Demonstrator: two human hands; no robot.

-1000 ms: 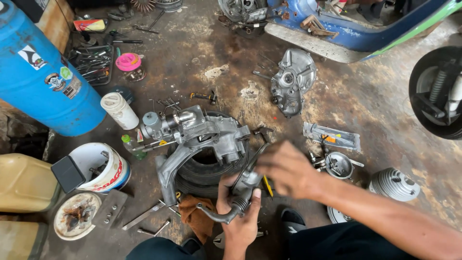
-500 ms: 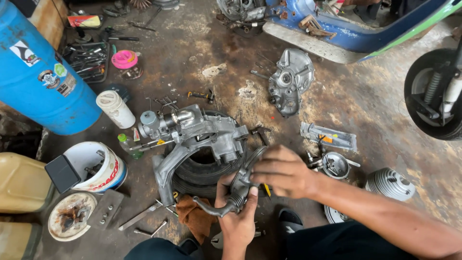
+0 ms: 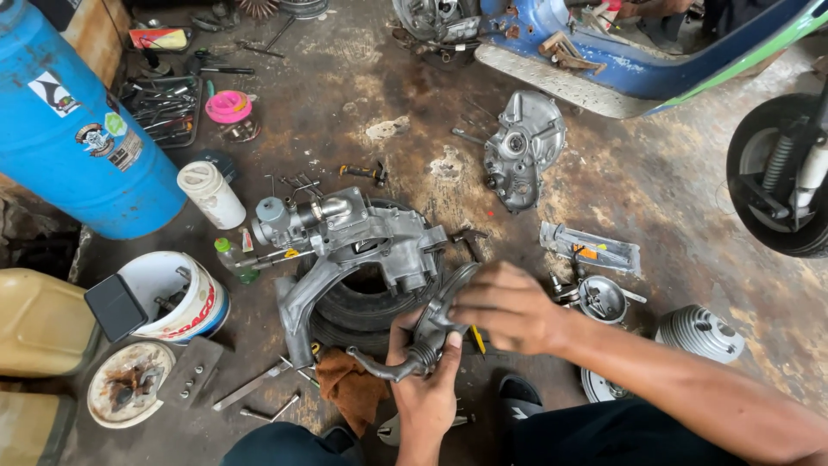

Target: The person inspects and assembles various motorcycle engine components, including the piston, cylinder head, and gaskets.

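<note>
My left hand [image 3: 427, 380] grips a grey metal engine part [image 3: 431, 332] with a curved lever arm that sticks out to the lower left. My right hand [image 3: 509, 306] rests on top of the same part, fingers curled over its upper edge. Just beyond the hands, a grey engine casing [image 3: 345, 242] lies on a black tyre [image 3: 366, 306] on the dirty concrete floor. A brown rag [image 3: 349, 388] lies next to my left wrist.
A blue barrel [image 3: 73, 129] stands at the left, with a white bucket [image 3: 168, 298], a yellow jerrycan [image 3: 39, 319] and a tool tray [image 3: 164, 108] nearby. A casing cover [image 3: 522, 151], a finned cylinder [image 3: 699, 332] and a blue scooter body [image 3: 621, 52] lie to the right.
Both hands and the held part have stayed in nearly the same place; my right hand has shifted slightly over the part's top. The camera has tilted a little.
</note>
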